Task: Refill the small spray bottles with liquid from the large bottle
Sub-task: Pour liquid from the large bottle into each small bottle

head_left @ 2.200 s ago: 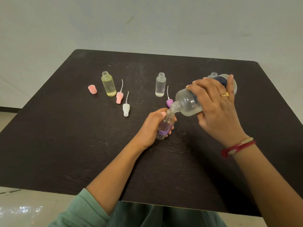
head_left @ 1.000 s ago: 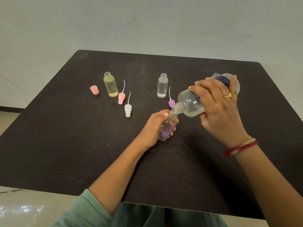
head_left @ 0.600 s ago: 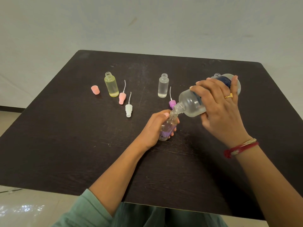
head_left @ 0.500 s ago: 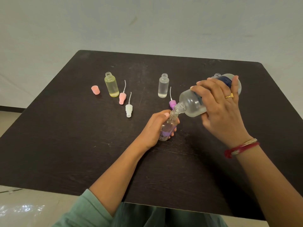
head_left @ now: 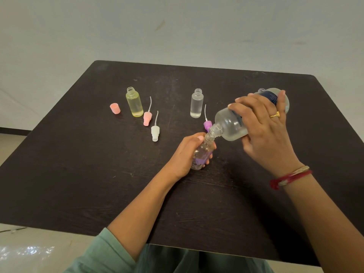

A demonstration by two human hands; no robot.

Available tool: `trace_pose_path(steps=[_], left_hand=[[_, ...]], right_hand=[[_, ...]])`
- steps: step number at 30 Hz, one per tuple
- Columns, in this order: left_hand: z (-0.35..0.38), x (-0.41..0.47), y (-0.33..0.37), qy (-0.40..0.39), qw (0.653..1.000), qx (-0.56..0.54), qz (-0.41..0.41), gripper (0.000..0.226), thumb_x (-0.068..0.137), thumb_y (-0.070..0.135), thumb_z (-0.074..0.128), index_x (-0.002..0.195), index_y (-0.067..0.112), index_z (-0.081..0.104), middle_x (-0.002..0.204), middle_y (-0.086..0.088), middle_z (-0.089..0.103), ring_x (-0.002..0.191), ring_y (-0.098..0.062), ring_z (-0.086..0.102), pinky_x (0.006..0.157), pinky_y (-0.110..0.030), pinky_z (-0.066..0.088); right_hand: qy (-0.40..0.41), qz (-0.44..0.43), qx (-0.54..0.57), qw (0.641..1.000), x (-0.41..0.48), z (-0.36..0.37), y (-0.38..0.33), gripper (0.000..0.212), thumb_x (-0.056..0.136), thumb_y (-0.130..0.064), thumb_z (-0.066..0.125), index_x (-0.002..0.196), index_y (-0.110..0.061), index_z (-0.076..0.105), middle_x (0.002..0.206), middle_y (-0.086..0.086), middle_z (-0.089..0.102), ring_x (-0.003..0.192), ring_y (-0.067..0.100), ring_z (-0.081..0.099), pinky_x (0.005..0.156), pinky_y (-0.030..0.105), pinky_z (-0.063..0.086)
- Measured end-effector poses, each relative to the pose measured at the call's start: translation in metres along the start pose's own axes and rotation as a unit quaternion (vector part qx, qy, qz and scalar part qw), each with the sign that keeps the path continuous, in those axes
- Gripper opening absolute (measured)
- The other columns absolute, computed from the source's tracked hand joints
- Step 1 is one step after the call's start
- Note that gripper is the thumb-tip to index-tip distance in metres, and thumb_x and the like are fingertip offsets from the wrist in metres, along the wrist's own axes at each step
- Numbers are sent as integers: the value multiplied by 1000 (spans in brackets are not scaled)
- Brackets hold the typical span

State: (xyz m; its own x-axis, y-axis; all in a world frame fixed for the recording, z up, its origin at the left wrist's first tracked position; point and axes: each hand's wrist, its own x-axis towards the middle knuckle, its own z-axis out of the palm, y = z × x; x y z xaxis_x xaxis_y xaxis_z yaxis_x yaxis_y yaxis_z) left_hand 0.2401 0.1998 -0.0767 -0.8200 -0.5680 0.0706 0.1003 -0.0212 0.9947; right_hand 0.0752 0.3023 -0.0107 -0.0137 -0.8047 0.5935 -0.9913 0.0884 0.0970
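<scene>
Hardly anything is shifting since the earlier frames: the left hand [head_left: 185, 154] is still curling around the tilted small purple bottle [head_left: 202, 154] near mid-table [head_left: 78, 174], while the right hand [head_left: 262, 131] is gripping the large bottle [head_left: 230, 125], its mouth meeting the small neck. Beyond, the yellow bottle [head_left: 135, 104] and clear bottle [head_left: 196, 105] are standing uncapped.

A dark wood-grain table [head_left: 78, 184] is filling the middle, a plain pale wall [head_left: 177, 26] is rising behind the table, and glossy light floor [head_left: 23, 251] is glaring below the table's near-left edge.
</scene>
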Motion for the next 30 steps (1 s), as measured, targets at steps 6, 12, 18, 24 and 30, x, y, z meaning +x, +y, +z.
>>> trace_pose_path(steps=[6, 12, 18, 24, 30], left_hand=[[-1, 0, 0, -3, 1000, 4, -4, 46, 86, 50, 37, 88, 13, 63, 70, 0, 61, 61, -17, 57, 59, -30, 48], [-1, -1, 1, -3, 1000, 4, -4, 45, 85, 51, 37, 86, 15, 64, 70, -1, 61, 61, -16, 57, 59, -30, 48], [0, -1, 1, -6, 1000, 3, -3, 47, 84, 51, 37, 86, 13, 63, 68, 1, 61, 60, -16, 57, 58, -28, 47], [0, -1, 3, -7, 1000, 0, -10, 46, 83, 52, 37, 86, 14, 63, 68, 2, 61, 61, -16, 57, 59, -31, 46], [0, -2, 5, 0, 999, -36, -17, 45, 80, 52, 39, 86, 15, 63, 68, 0, 62, 61, -17, 57, 60, -31, 48]], right_hand=[[3, -2, 2, 1000, 0, 1, 1, 64, 69, 4, 68, 125, -18, 47, 125, 8, 56, 126, 31, 46, 118, 48, -6], [3, -11, -1, 1000, 0, 1, 2, 65, 69, 3, 71, 125, -19, 46, 126, 8, 56, 126, 30, 45, 117, 49, -4], [12, -18, 0, 1000, 0, 3, 4, 64, 69, 3, 69, 125, -18, 47, 125, 8, 56, 126, 31, 45, 118, 47, -6], [0, -4, 36, 999, -2, 8, 3, 65, 68, 3, 69, 126, -18, 47, 125, 5, 55, 126, 27, 45, 118, 54, 3], [-32, 51, 106, 992, -9, 15, -2, 65, 69, -9, 70, 129, -19, 47, 126, -1, 54, 123, 22, 47, 118, 46, 6]])
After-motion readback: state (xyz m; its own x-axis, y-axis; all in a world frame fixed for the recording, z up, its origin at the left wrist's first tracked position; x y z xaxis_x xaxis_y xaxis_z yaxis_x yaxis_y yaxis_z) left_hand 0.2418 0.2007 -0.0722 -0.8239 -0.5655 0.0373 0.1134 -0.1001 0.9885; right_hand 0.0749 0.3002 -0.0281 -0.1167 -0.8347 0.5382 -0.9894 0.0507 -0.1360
